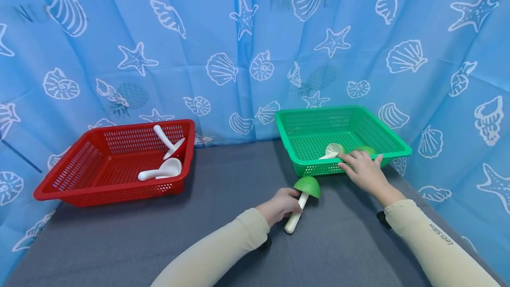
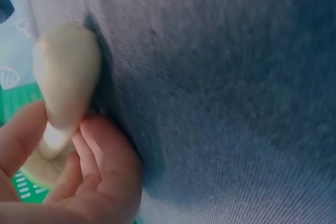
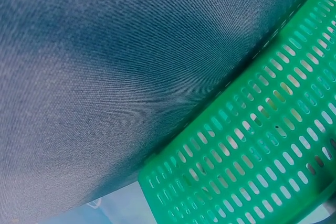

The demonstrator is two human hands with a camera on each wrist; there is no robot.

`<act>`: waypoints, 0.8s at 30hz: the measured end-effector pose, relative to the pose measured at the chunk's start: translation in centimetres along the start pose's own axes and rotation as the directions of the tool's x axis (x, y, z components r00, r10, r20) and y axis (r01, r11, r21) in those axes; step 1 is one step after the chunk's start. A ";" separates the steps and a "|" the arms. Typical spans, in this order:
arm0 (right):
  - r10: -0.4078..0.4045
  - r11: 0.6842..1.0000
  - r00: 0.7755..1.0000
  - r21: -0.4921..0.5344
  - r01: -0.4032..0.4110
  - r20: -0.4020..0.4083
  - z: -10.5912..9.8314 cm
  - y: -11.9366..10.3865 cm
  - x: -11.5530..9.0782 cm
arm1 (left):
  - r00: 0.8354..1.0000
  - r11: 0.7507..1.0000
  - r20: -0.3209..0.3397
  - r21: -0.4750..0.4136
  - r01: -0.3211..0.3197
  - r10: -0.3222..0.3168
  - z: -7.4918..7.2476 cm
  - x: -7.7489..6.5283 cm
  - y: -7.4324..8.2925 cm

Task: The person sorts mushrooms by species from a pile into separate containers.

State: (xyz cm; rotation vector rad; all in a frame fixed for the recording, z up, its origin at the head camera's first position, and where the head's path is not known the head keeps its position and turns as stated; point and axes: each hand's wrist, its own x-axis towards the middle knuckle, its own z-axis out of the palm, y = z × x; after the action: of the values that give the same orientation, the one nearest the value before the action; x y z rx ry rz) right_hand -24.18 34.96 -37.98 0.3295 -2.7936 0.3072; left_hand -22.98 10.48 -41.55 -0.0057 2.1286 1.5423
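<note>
My left hand (image 1: 282,206) pinches the pale stem of a toy mushroom (image 1: 308,186) with a green domed cap, between thumb and fingers. Its cap points toward the green basket (image 1: 296,161), and the stem slants down toward me. In the left wrist view the stem's thick rounded end (image 2: 68,66) faces the camera. At the basket's front rim, my right hand (image 1: 366,172) has its fingers spread over the edge and reaching inside. Beside those fingers lies a mushroom (image 1: 334,149) with a pale stem. Another green cap (image 1: 365,149) is partly hidden behind the hand.
To the left stands a red basket (image 1: 115,191) with white, ladle-like mushroom shapes (image 1: 172,167) at its right end. Both baskets stand on a grey cloth (image 1: 227,167) before a blue curtain (image 1: 223,21) printed with shells. The green basket's slotted wall (image 3: 252,145) fills the right wrist view's lower right.
</note>
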 end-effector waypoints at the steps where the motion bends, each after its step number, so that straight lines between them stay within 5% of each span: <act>1: 0.000 1.000 1.000 0.000 0.000 0.000 0.0 0.0 0.0 | 1.000 1.000 -0.001 0.012 -0.002 0.002 0.1 0.1 0.0; 13: -0.009 1.000 1.000 -0.006 0.009 -0.007 0.1 0.1 0.1 | 0.999 1.000 0.048 -0.025 0.010 -0.009 -0.6 0.0 -0.2; 24: -0.019 1.000 0.999 0.006 0.019 -0.041 0.6 0.4 0.0 | 0.992 0.997 0.109 -0.053 -0.059 0.065 -1.4 -1.9 0.1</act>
State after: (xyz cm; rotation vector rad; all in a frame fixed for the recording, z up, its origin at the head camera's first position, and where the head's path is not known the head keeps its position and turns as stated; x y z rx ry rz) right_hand -24.41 35.21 -38.59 0.3470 -2.7485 0.3148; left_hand -21.91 8.75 -40.38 0.1267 2.0213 1.5928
